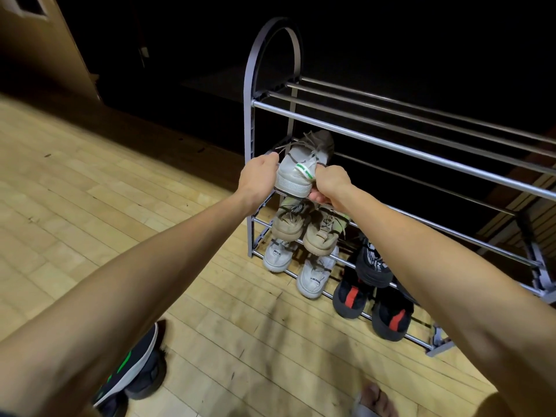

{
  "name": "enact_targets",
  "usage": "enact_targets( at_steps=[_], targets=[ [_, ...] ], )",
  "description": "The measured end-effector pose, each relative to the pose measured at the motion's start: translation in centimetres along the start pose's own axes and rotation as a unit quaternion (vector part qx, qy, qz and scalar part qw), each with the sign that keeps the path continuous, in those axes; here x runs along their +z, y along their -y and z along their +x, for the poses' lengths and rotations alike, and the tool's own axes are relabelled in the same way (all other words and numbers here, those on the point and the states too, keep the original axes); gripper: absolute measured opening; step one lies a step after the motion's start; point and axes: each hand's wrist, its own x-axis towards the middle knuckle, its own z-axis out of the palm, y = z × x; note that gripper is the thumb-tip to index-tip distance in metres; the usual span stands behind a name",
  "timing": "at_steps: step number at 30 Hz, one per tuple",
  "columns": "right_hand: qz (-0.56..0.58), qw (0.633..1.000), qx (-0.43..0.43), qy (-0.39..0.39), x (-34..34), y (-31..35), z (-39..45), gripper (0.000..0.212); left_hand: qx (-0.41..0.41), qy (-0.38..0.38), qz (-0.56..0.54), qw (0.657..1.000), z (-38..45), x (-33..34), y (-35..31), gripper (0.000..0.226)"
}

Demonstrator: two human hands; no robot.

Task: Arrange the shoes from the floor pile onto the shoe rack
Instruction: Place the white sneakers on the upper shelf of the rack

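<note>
A pale grey sneaker [304, 164] with a green heel tag sits at the left end of the second shelf of the grey metal shoe rack [376, 127], heel toward me. My left hand [258, 173] grips its left side. My right hand [329, 183] grips its heel from the right, thumb under the sole. Lower shelves hold two beige sneakers [304, 227], two white sneakers [298, 266], a black sneaker [374, 266] and two black shoes with red patches [370, 302]. A black shoe with a green stripe [135, 368] lies on the floor under my left forearm.
The rack's top shelf of metal bars [421, 115] holds no shoes. Behind the rack it is dark. Wooden plank flooring [90, 221] stretches to the left. My foot in a sandal [373, 400] shows at the bottom edge.
</note>
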Motion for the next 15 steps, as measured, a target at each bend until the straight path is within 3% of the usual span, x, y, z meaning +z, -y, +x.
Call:
enact_targets(
  at_steps=[4,8,12,15],
  targets=[
    [-0.002,1.000,-0.013,0.004,0.2,0.0,0.0,0.041,0.005,0.035,0.002,0.999,0.2,-0.5,0.5,0.037],
    [0.003,1.000,-0.025,0.016,0.2,0.6,-0.2,0.039,-0.026,0.072,-0.014,0.997,-0.1,-1.1,0.1,0.064],
    [-0.025,0.999,-0.038,0.027,-0.3,1.1,-0.9,0.041,0.012,0.043,-0.004,0.999,-0.6,-2.1,-0.8,0.025],
    [-0.108,0.989,-0.098,-0.019,-0.8,1.2,-1.5,0.038,0.030,0.023,-0.024,0.999,-0.9,-3.6,-1.2,0.034]
  ],
)
